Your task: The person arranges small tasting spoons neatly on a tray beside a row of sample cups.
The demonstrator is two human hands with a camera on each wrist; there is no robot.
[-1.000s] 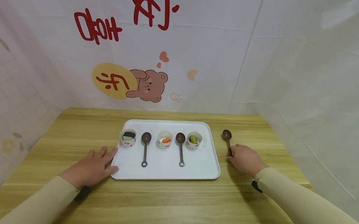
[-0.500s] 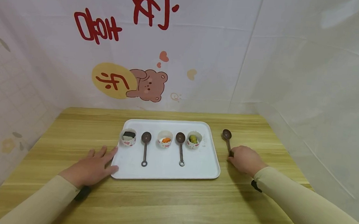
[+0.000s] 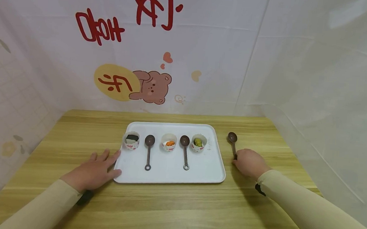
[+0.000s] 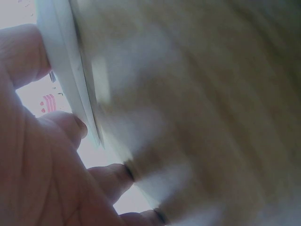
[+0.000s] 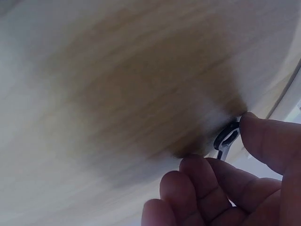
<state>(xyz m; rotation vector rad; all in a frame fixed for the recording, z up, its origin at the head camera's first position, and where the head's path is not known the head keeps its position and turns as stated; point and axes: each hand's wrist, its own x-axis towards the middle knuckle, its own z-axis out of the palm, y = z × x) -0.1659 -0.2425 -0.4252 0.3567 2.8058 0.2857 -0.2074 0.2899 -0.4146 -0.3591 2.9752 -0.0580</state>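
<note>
Right of the tray, a brown measuring spoon lies on the table with its bowl pointing away. My right hand pinches its handle near the end. In the right wrist view the handle's ring shows between thumb and fingers. My left hand is spread at the left edge of the white tray, thumb and forefinger touching the rim. Two more brown measuring spoons, a left one and a right one, lie on the tray between three paper cups.
The left cup holds a black-and-white piece, the middle cup something orange, the right cup something green. Behind the wood-grain table hangs a printed white curtain, which also runs along both sides.
My right fingers have drawn in slightly at the spoon's handle. The left hand, the tray and everything on it stay in place.
</note>
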